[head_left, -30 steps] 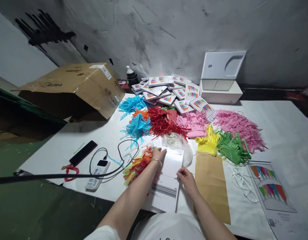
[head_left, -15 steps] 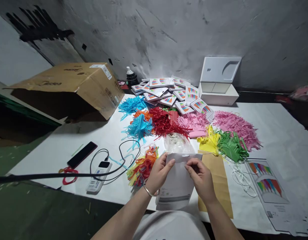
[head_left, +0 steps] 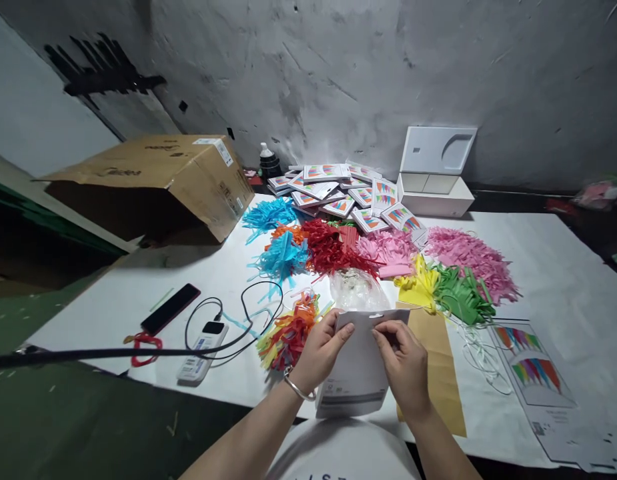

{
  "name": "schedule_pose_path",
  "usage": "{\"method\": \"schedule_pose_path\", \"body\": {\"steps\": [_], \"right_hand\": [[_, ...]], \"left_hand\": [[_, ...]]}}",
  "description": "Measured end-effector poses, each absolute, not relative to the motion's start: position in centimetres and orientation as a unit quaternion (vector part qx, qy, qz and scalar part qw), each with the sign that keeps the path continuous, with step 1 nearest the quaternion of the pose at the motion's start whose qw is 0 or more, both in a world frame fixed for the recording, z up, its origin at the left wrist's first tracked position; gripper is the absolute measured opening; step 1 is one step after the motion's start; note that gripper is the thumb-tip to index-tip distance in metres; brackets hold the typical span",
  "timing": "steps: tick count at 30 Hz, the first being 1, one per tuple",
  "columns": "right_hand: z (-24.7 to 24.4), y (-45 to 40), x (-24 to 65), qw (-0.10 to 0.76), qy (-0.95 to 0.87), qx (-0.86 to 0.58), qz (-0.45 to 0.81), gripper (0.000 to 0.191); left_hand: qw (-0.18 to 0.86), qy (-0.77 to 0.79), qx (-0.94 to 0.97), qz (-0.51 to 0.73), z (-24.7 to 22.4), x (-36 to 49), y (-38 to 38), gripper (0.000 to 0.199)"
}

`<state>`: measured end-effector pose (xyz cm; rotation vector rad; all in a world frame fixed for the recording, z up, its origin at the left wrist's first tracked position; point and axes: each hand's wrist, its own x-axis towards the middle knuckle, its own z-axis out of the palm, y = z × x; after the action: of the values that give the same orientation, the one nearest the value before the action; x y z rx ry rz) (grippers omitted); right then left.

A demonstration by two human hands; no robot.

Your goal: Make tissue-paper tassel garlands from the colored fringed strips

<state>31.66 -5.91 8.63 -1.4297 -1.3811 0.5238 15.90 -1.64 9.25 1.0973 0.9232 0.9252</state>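
A flat white card box (head_left: 357, 373) with grey print near its lower end is held upright before my body. My left hand (head_left: 324, 347) grips its upper left edge, thumb on the near face. At the upper right, my right hand (head_left: 401, 360) is closed, thumb and index finger pinched at the box's face near the top edge. Whether those fingertips hold a separate piece is hard to see. Behind the box lies a clear plastic bag (head_left: 359, 290). To the left is a bundle of multicoloured paper tassels (head_left: 291, 333), and brown paper (head_left: 438, 373) lies to the right.
Blue (head_left: 283, 257), red (head_left: 333, 247), pink (head_left: 471, 263) and green tassels (head_left: 463, 293) spread across the table, before piled printed boxes (head_left: 333, 190). A phone (head_left: 171, 309), cabled power bank (head_left: 203, 353) and large carton (head_left: 188, 187) are left. An unfolded printed box (head_left: 538, 373) lies right.
The camera view has shifted slightly, moving the scene a little. Both hands keep nearly the same hold on the white box, whose top edge now appears a bit more tilted.
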Motion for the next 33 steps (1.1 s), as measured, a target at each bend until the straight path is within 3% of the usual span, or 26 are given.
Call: {"method": "schedule_pose_path", "body": {"steps": [10,16,20,22,26,31,33], "right_hand": [[8.2,-6.8,31.0,0.501,-0.592,-0.626,0.082,0.012],[7.9,-6.4,32.2,0.515,-0.538,-0.667,-0.006,0.063],[8.4,-6.0,32.3,0.517,-0.548,-0.656,0.034,0.088],[8.6,-6.0,32.1,0.513,-0.545,-0.66,0.069,0.085],[8.7,-6.0,32.0,0.53,-0.526,-0.656,0.109,0.057],[8.8,-6.1,32.0,0.523,-0.54,-0.65,0.111,0.071],[8.9,-6.0,32.0,0.527,-0.535,-0.648,0.127,0.061]], "left_hand": [[0.688,0.396,0.432,0.427,10.2,16.5,-2.5,0.025],[0.706,0.389,0.387,0.448,10.5,16.3,-2.8,0.027],[0.714,0.386,0.376,0.447,10.6,16.4,-3.0,0.027],[0.716,0.384,0.376,0.446,10.6,16.5,-3.1,0.026],[0.716,0.383,0.379,0.445,10.7,16.6,-3.1,0.027],[0.714,0.385,0.374,0.45,10.9,16.7,-3.1,0.03],[0.717,0.382,0.369,0.453,10.7,16.6,-3.0,0.031]]}}
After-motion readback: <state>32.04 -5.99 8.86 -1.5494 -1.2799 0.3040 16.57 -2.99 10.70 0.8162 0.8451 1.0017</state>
